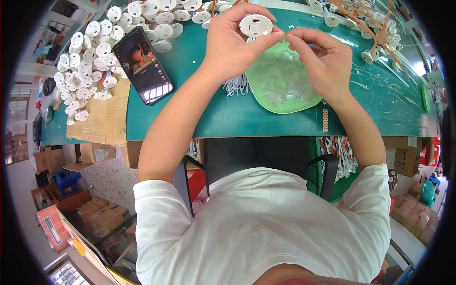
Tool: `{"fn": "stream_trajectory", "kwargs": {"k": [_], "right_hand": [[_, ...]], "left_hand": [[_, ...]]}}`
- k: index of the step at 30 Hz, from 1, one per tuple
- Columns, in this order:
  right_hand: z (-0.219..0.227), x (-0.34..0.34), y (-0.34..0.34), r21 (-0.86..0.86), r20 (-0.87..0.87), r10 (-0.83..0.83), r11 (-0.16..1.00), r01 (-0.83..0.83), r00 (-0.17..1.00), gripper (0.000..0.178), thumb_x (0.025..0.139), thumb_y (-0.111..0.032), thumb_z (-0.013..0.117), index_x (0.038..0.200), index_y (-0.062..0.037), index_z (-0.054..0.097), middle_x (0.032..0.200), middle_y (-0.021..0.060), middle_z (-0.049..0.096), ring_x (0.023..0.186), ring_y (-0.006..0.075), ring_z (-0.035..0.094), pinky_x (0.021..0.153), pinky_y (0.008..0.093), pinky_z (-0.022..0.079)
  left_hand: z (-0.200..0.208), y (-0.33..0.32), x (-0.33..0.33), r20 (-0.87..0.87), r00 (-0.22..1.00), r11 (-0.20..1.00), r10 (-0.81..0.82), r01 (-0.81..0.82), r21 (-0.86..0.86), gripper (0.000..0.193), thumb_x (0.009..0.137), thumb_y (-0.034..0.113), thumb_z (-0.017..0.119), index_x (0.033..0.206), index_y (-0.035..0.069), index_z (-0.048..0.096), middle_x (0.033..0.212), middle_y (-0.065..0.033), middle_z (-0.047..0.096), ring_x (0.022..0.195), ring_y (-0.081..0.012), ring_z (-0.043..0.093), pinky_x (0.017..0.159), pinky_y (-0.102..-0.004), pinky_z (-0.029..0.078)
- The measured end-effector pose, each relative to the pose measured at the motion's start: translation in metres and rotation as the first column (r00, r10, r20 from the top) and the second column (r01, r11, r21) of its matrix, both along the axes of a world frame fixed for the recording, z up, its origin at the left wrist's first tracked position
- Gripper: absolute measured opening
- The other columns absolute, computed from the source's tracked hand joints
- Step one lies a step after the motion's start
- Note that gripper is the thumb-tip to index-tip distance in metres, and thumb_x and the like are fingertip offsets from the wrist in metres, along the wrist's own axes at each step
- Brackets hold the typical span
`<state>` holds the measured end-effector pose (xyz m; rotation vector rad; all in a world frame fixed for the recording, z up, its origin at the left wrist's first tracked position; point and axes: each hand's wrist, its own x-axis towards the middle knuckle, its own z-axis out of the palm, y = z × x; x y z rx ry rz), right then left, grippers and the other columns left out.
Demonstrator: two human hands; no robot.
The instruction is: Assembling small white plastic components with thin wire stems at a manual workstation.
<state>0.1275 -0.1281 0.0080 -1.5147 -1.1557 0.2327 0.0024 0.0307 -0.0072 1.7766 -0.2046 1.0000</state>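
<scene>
My left hand is closed round a white oval plastic housing with small slots in its face, raised above the table. My right hand is closed in a pinch, its thumb and forefinger meeting my left thumb tip. Whatever lies between those fingertips is too small to make out. Below both hands lies a light green tray with many small clear pieces in it. White wire strands lie beside the tray, partly hidden by my left hand.
A pile of white round housings covers the far left, partly on cardboard. A lit phone lies left of my forearm. More housings with orange wires are at the far right. A perforated copper-coloured strip lies near the table's front edge.
</scene>
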Motion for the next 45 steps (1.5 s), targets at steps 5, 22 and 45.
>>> {"fn": "stream_trajectory", "kwargs": {"k": [5,22,45], "right_hand": [[-0.003,0.007,0.003,0.087,0.074,0.003,0.996,-0.009,0.997,0.014,0.088,-0.013,0.075,0.098,-0.0023,0.077,0.089,0.0065,0.076,0.077,0.0114,0.07,0.07,0.0257,0.056],[0.011,0.025,-0.006,0.411,-0.062,-0.004,0.911,0.029,0.998,0.016,0.091,0.001,0.072,0.106,0.0063,0.073,0.094,0.0069,0.074,0.081,0.0106,0.069,0.071,0.0206,0.054],[0.021,0.006,-0.007,0.474,0.604,-0.146,0.856,-0.206,0.783,0.017,0.074,0.011,0.076,0.089,0.004,0.07,0.08,0.013,0.071,0.066,0.0227,0.068,0.058,0.0286,0.055]], "left_hand": [[0.008,-0.009,-0.005,-0.241,0.948,0.975,0.208,-0.22,-0.02,0.028,0.087,0.0,0.075,0.113,0.002,0.066,0.101,-0.0091,0.073,0.086,-0.0123,0.072,0.071,-0.0245,0.06],[0.03,-0.021,-0.02,-0.269,0.865,0.884,-0.424,0.331,-0.331,0.034,0.097,0.008,0.064,0.131,0.005,0.066,0.116,-0.0103,0.072,0.104,-0.0172,0.068,0.089,-0.0305,0.055],[0.023,-0.023,-0.013,0.061,0.967,0.937,-0.246,0.253,-0.242,0.043,0.084,-0.012,0.07,0.127,-0.006,0.064,0.13,-0.0245,0.064,0.114,-0.0333,0.068,0.088,-0.0339,0.061]]}}
